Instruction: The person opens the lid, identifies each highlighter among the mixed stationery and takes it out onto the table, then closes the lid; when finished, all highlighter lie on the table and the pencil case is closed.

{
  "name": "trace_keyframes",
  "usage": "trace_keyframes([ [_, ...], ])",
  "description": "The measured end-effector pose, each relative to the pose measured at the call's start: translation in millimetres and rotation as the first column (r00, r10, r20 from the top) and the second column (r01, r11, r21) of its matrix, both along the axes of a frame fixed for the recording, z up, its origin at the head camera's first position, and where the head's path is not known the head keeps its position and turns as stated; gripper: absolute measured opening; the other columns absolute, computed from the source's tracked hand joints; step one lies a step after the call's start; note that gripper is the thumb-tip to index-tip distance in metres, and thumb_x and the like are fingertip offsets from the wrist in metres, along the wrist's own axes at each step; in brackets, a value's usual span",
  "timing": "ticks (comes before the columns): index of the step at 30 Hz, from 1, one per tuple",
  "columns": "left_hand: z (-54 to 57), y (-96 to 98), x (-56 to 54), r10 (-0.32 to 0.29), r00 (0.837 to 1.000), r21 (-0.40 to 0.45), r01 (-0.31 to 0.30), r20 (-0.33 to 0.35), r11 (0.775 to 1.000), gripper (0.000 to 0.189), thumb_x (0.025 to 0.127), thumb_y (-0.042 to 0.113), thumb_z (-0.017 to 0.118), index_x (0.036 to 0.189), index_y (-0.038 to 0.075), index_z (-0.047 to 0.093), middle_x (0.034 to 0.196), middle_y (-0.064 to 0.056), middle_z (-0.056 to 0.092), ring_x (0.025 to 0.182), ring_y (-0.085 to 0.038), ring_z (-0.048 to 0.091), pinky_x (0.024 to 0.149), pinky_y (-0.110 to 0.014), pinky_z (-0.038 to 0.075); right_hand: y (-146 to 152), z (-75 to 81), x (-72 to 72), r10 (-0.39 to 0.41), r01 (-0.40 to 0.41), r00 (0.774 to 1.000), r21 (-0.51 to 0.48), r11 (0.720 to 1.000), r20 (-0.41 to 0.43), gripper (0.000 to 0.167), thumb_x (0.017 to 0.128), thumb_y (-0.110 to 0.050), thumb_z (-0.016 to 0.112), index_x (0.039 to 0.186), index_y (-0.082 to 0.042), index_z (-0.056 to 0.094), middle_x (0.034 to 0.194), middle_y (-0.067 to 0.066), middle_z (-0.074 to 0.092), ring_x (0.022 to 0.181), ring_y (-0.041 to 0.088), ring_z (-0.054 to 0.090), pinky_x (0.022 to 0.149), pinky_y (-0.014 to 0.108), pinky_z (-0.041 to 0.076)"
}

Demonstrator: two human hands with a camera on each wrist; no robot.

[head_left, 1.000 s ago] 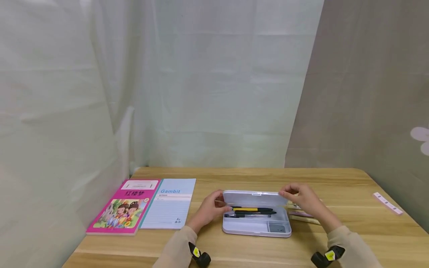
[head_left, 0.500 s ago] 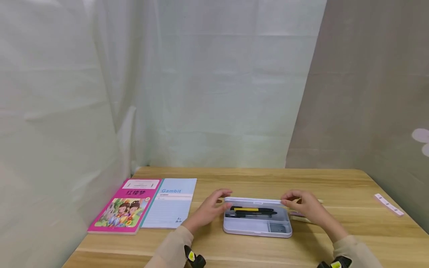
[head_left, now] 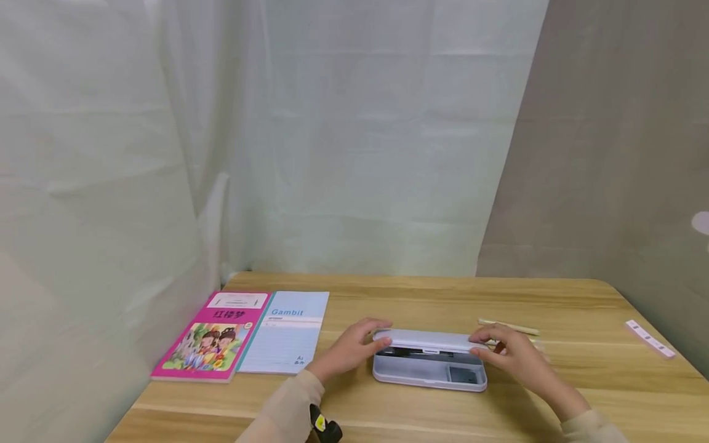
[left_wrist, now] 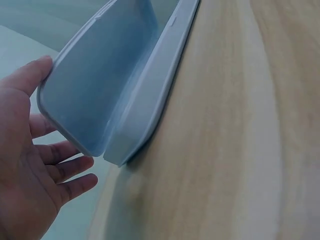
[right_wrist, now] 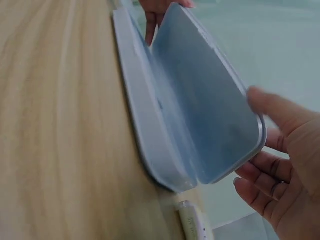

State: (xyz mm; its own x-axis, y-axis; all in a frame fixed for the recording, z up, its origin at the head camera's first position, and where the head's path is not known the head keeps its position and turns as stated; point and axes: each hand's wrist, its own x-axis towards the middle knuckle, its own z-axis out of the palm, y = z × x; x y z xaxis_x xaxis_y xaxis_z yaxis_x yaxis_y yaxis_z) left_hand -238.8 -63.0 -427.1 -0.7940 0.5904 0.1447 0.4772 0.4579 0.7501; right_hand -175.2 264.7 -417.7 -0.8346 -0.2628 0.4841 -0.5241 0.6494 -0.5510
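Note:
A white pencil case lies on the table in the head view, its lid tilted forward partway over the base. My left hand grips the lid's left corner; in the left wrist view its thumb is on the rim and the fingers are behind. At the lid's right corner, my right hand pinches the edge between thumb and fingers. Dark pens inside the case are mostly hidden under the lid. A small grey item sits in the right compartment.
Left of the case lie a pink book and a light blue notebook. Slim pale sticks lie behind my right hand, partly hidden. A small white-pink strip is near the table's right edge. Curtains surround the table.
The lid has swung forward and down from nearly upright, now covering the pens. Both hands have followed it, gripping its two corners. The head view has shifted slightly.

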Motion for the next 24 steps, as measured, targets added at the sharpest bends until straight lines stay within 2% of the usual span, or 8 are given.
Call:
trace_keyframes([
  [5,-3.8,-2.3,1.2,-0.001,1.0,-0.007,0.001,0.016,1.0,0.054,0.094,0.041,0.059,0.132,0.004,0.056,0.139,-0.012,0.052,0.132,-0.032,0.046,0.113,-0.054,0.034,-1.9,-4.4,1.0,0.012,-0.011,0.999,0.019,1.0,-0.042,0.011,0.082,-0.012,0.074,0.092,-0.014,0.072,0.095,0.004,0.07,0.085,-0.005,0.055,0.059,0.019,0.049],
  [11,-7.5,-4.3,1.6,-0.006,1.0,-0.025,0.007,0.023,1.0,0.061,0.09,0.042,0.064,0.136,0.004,0.053,0.147,-0.013,0.044,0.139,-0.033,0.038,0.116,-0.056,0.028,-4.9,-5.3,4.0,-0.003,0.004,1.0,0.063,0.998,-0.016,0.016,0.082,-0.018,0.075,0.097,-0.014,0.072,0.102,0.002,0.068,0.091,-0.001,0.056,0.064,0.02,0.053],
  [14,-8.7,-5.2,2.2,-0.009,1.0,-0.062,0.009,0.013,0.998,0.064,0.088,0.044,0.066,0.138,0.006,0.051,0.151,-0.011,0.041,0.142,-0.033,0.034,0.116,-0.057,0.027,-5.7,-6.3,6.0,0.001,-0.001,1.0,0.11,0.994,0.0,0.018,0.083,-0.022,0.074,0.1,-0.016,0.071,0.107,0.0,0.066,0.097,0.005,0.057,0.071,0.025,0.056],
  [18,-11.0,-4.5,2.7,-0.01,1.0,-0.098,0.01,-0.004,0.995,0.066,0.086,0.044,0.068,0.139,0.009,0.051,0.15,-0.008,0.043,0.141,-0.031,0.036,0.116,-0.054,0.029,-5.0,-8.7,7.9,-0.025,0.021,0.999,0.175,0.984,0.02,0.023,0.084,-0.029,0.073,0.105,-0.019,0.071,0.114,-0.001,0.065,0.106,0.018,0.058,0.083,0.037,0.056],
  [24,-14.7,-3.3,2.9,-0.009,0.999,-0.112,0.003,-0.052,0.994,0.07,0.08,0.042,0.076,0.137,0.009,0.052,0.145,-0.005,0.046,0.135,-0.027,0.043,0.115,-0.048,0.034,-4.1,-12.0,8.4,-0.021,0.024,1.0,0.229,0.973,-0.018,0.035,0.079,-0.034,0.077,0.109,-0.017,0.071,0.117,0.0,0.064,0.108,0.027,0.058,0.085,0.044,0.055],
])
